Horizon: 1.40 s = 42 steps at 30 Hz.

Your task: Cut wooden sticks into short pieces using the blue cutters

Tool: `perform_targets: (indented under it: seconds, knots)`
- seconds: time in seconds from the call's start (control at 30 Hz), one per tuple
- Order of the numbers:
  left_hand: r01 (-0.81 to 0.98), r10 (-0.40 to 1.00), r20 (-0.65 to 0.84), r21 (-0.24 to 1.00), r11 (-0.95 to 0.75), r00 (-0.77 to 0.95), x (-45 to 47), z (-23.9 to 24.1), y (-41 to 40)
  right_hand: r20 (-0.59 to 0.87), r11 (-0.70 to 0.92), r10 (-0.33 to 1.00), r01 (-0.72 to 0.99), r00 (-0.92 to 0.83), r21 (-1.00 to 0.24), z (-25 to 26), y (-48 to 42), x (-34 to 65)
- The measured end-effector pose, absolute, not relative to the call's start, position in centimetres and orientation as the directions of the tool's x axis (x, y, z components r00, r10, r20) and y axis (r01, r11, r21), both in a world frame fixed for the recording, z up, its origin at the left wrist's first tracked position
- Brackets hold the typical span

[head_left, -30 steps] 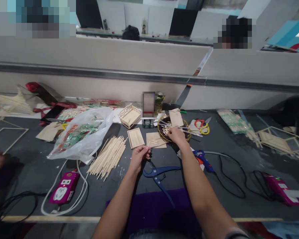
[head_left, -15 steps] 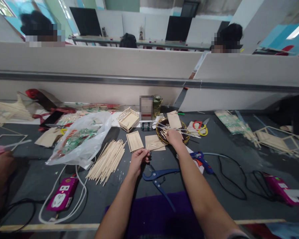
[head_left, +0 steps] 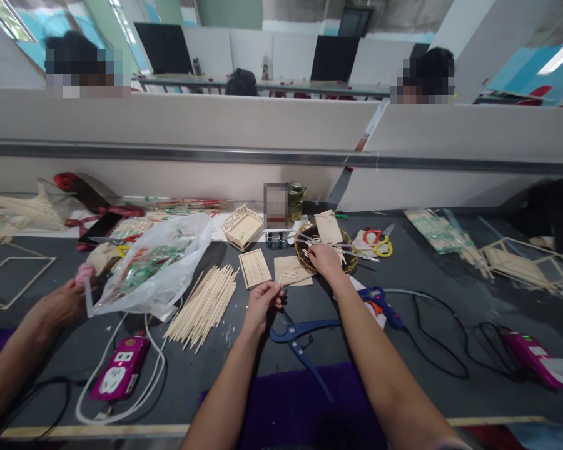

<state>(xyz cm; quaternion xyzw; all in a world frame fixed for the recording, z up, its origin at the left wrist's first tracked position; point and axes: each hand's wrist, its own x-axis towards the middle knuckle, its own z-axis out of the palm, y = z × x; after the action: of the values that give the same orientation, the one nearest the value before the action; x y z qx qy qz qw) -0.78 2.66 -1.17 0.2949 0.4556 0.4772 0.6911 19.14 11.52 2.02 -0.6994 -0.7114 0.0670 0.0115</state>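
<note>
My left hand (head_left: 265, 300) is closed in a pinch near a piece of brown card (head_left: 304, 280); whatever is between its fingertips is too small to make out. Several short sticks (head_left: 289, 275) lie on that card. Just beyond my left hand is a small rectangular stick panel (head_left: 254, 269). My right hand (head_left: 326, 259) reaches into a round wicker basket (head_left: 353, 265) of short stick pieces, its fingers bent together and partly hidden. A blue hand cutter (head_left: 304, 328) rests between my forearms. Beside my right forearm lies a blue glue gun (head_left: 380, 303).
Left of me are a pile of sticks (head_left: 206, 306), a plastic bag (head_left: 169, 281) and a magenta power strip (head_left: 121, 369). A co-worker's hand (head_left: 70, 300) holds a pink tool (head_left: 85, 273). Scissors (head_left: 379, 240) and a railed stick tray (head_left: 244, 226) stand farther back.
The co-worker's hand at the left has moved right with the pink tool, up to the plastic bag. My hands have stayed almost where they were.
</note>
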Motion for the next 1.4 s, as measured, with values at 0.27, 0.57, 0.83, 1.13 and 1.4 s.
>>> perform_targets:
  seconds: [0.27,0.57,0.83,1.13,1.4]
  knots:
    - [-0.396,0.931,-0.344,0.843,0.364,0.122,-0.8,-1.0,2.7,-0.144,-0.067,0.988,0.989,0.048,-0.130,2.0,12.7,18.9]
    - [-0.401,0.930,-0.347,0.840,0.367,0.124,-0.6,-0.7,2.6,-0.130,-0.086,0.990,0.971,0.058,-0.224,1.3,12.7,19.1]
    - [-0.408,0.934,-0.334,0.841,0.355,0.125,-0.8,-1.0,2.7,0.009,-0.106,0.982,0.590,0.188,-0.800,2.5,10.5,19.4]
    - [-0.417,0.924,-0.351,0.825,0.382,0.152,0.0,-1.0,2.5,-0.233,-0.260,0.961,-0.206,-0.146,-0.943,1.6,4.3,15.5]
    - [-0.320,0.919,-0.358,0.862,0.392,0.164,0.2,-1.4,2.5,-0.176,-0.189,0.980,-0.147,-0.095,-0.971,0.5,4.1,15.0]
